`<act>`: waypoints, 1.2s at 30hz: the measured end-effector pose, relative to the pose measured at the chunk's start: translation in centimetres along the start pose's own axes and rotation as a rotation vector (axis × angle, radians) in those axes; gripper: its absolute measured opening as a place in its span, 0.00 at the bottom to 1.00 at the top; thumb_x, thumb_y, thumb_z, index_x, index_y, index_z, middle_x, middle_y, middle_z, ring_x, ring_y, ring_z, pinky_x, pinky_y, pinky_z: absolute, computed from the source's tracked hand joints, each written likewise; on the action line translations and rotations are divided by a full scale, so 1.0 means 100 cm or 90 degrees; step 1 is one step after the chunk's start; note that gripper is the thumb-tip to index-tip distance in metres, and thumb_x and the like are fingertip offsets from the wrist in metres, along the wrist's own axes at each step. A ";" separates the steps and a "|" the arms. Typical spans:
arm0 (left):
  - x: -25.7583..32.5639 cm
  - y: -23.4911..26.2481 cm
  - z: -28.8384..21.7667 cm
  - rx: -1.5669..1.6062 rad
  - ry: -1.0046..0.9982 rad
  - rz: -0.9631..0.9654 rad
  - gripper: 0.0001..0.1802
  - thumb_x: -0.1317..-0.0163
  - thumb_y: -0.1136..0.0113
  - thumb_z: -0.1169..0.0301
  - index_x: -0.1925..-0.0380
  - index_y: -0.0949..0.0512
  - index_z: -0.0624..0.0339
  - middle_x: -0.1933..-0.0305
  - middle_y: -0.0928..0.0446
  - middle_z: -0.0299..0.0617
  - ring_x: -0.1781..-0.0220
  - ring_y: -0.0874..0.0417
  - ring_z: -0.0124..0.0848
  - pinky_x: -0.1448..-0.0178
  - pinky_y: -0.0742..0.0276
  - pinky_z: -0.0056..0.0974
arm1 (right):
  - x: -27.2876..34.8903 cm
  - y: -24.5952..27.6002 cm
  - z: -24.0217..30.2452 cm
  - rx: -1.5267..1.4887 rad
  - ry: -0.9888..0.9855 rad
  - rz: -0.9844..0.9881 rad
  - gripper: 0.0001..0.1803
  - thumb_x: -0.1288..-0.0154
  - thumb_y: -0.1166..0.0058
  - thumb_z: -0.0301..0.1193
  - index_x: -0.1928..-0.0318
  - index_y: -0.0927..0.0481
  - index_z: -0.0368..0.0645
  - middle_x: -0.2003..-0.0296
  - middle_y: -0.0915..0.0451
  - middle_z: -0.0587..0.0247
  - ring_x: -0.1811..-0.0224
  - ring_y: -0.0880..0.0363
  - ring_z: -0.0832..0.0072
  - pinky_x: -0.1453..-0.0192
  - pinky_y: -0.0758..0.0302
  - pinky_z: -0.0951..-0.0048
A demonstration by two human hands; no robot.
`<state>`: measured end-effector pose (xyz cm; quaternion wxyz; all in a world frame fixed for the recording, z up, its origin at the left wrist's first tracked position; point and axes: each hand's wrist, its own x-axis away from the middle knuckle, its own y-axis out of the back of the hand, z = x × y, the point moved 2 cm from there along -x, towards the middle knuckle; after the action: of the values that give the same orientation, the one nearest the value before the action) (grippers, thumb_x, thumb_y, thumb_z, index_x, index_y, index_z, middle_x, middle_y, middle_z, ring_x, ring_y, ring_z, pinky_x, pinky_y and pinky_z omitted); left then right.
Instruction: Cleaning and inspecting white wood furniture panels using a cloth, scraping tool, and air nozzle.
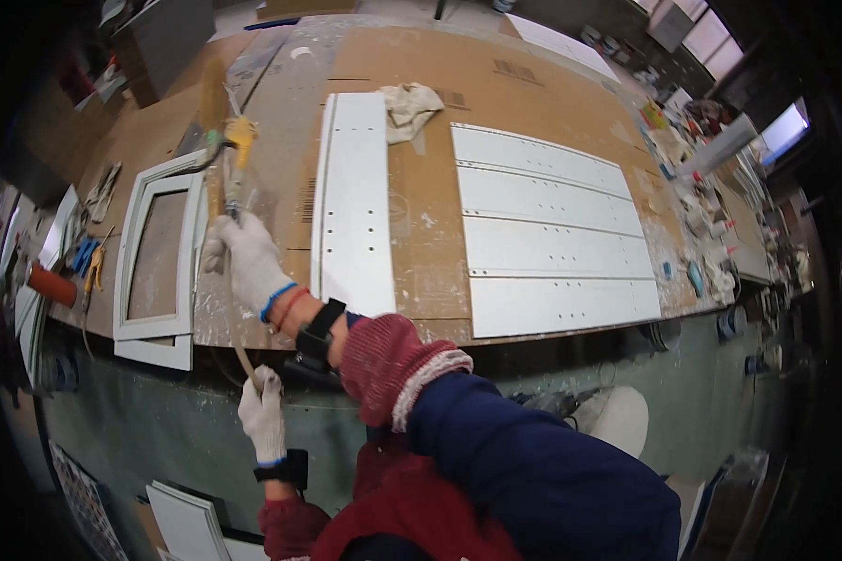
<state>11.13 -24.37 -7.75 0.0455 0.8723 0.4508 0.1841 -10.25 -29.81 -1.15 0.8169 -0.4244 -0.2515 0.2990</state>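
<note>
My right hand (248, 257), in a white glove, reaches left over the table and is closed round a pale air hose (238, 338), just below its metal fitting. Beyond the fitting, a yellow tool (240, 140), apparently an air blow gun, sticks up from the hose end and is partly blurred. Lower down, in front of the table edge, my gloved left hand (264, 416) grips the same hose. A white cabinet door frame (131, 252) with an open middle lies left of the hose, overlapping another white frame. To the right lies a long white drilled panel (355, 206).
Several white drilled panels (557, 243) lie side by side on the cardboard-covered table (421, 271). A crumpled cloth (410, 110) touches the long panel. Another yellow air gun (94, 269) and an orange cylinder (51, 283) are at left. Bottles and clutter line the right side; a round stool (617, 425) stands below.
</note>
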 end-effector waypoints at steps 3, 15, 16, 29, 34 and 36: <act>0.073 0.014 -0.029 0.021 0.025 0.195 0.04 0.40 0.49 0.82 0.71 0.27 0.64 0.71 0.31 0.33 0.69 0.33 0.19 0.63 0.36 0.26 | 0.089 -0.014 0.077 -0.206 -0.071 0.192 0.21 0.30 0.46 0.46 0.49 0.31 0.44 0.61 0.22 0.59 0.66 0.18 0.71 0.69 0.19 0.67; 0.164 -0.096 -0.066 -0.102 0.050 0.742 0.07 0.41 0.41 0.76 0.62 0.19 0.67 0.65 0.21 0.36 0.60 0.21 0.25 0.55 0.26 0.31 | 0.283 0.150 0.316 -0.087 0.493 0.163 0.28 0.31 0.48 0.48 0.37 0.30 0.48 0.48 0.21 0.62 0.41 0.27 0.68 0.45 0.27 0.44; 0.156 -0.110 -0.079 -0.068 -0.014 0.676 0.07 0.41 0.42 0.77 0.64 0.20 0.66 0.65 0.23 0.36 0.61 0.23 0.25 0.55 0.27 0.30 | 0.308 0.163 0.334 -0.052 0.572 0.082 0.27 0.31 0.46 0.45 0.37 0.31 0.47 0.47 0.22 0.63 0.41 0.27 0.68 0.44 0.26 0.49; -0.018 -0.465 -0.227 -0.652 -0.617 0.408 0.36 0.43 0.40 0.48 0.39 0.33 0.54 0.40 0.28 0.55 0.38 0.25 0.49 0.37 0.28 0.49 | 0.554 0.201 0.460 0.541 0.757 -0.547 0.19 0.29 0.49 0.28 0.41 0.34 0.38 0.59 0.24 0.60 0.70 0.27 0.84 0.75 0.28 0.81; -0.089 -0.561 -0.217 -0.831 -0.636 0.467 0.47 0.49 0.37 0.43 0.32 0.39 0.50 0.38 0.31 0.56 0.36 0.28 0.53 0.34 0.30 0.49 | 0.537 0.185 0.440 0.748 0.047 -0.865 0.29 0.37 0.46 0.28 0.37 0.39 0.38 0.73 0.26 0.65 0.83 0.27 0.80 0.78 0.27 0.77; -0.108 -0.581 -0.212 -0.835 -0.739 0.519 0.45 0.49 0.38 0.43 0.33 0.37 0.49 0.41 0.29 0.54 0.40 0.25 0.53 0.39 0.27 0.49 | 0.509 0.179 0.435 0.771 -0.082 -0.848 0.29 0.37 0.46 0.30 0.37 0.38 0.39 0.72 0.25 0.64 0.80 0.25 0.79 0.76 0.25 0.75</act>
<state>-46.99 -0.64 -5.40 0.6717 0.7182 -0.1716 -0.0588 -8.70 37.82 14.07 0.8890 0.3291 -0.2898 -0.1315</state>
